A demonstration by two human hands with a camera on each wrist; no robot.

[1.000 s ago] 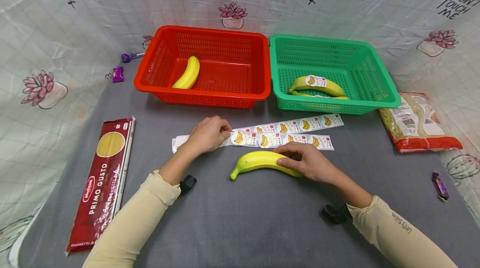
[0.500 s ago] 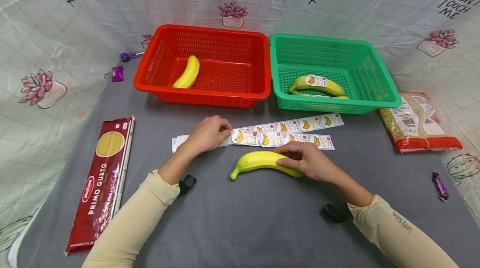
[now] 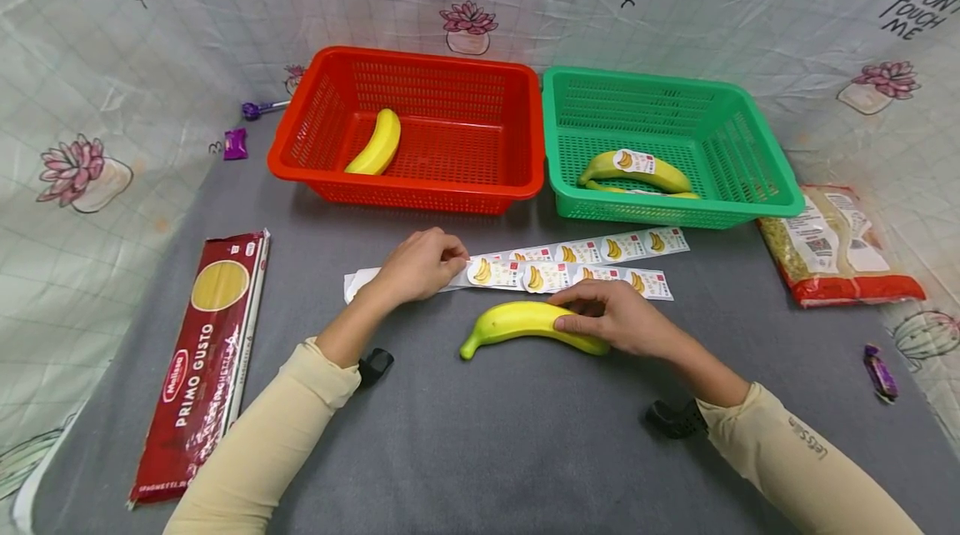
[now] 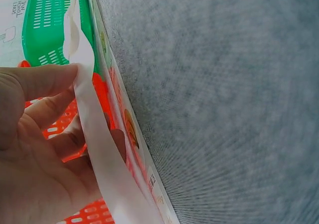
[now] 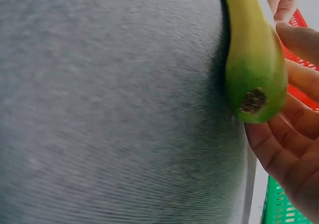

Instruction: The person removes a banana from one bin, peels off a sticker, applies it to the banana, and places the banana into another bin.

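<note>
A yellow banana [image 3: 525,324] lies on the grey table [image 3: 487,435] and my right hand [image 3: 611,320] grips its right end; the right wrist view shows that banana [image 5: 249,59] with fingers [image 5: 294,104] curled round its tip. My left hand [image 3: 420,267] pinches the left end of a sticker strip [image 3: 570,268] printed with bananas. In the left wrist view the white strip [image 4: 94,134] runs between thumb and fingers [image 4: 40,79]. A red basket [image 3: 408,131] holds one banana [image 3: 375,143]. The green basket [image 3: 667,147] holds a stickered banana [image 3: 633,170].
A red spaghetti packet [image 3: 206,352] lies at the left, a bag of pasta [image 3: 832,243] at the right. Small purple wrapped sweets [image 3: 879,370] sit at the right edge and back left. A patterned cloth [image 3: 112,60] walls the table.
The sticker strip's left end has shifted very slightly under my left hand. Both hands keep their places and their holds.
</note>
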